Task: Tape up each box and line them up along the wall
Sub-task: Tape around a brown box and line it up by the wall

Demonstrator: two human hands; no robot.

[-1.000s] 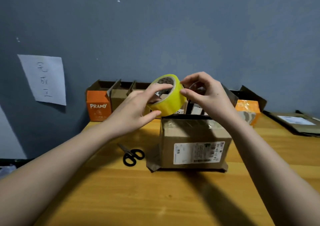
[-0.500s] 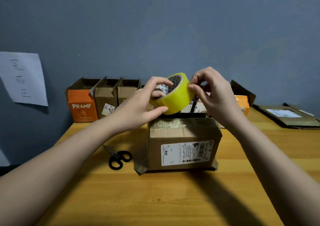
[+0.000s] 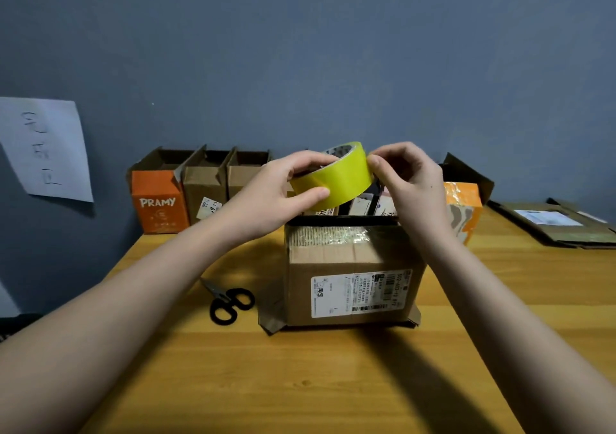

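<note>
A brown cardboard box point(image 3: 350, 267) with a white shipping label stands in the middle of the wooden table point(image 3: 300, 383). Above its far top edge I hold a roll of yellow tape point(image 3: 336, 180). My left hand point(image 3: 266, 193) grips the roll, thumb on its outer band and fingers over the top rim. My right hand point(image 3: 410, 180) pinches at the roll's right edge with thumb and forefinger. Along the wall stand an orange PRAMY box point(image 3: 156, 207), two brown boxes point(image 3: 206, 193) with open flaps, and an orange box point(image 3: 463, 207) on the right.
Black scissors point(image 3: 230, 303) lie on the table left of the middle box. Flattened cardboard point(image 3: 553, 223) lies at the far right. A sheet of paper point(image 3: 46, 150) hangs on the blue wall at the left. More small boxes behind the roll are mostly hidden.
Both hands keep hold of the tape roll above the box; the roll has tilted flatter, and the right fingertips have shifted onto its right edge. The box has not moved.
</note>
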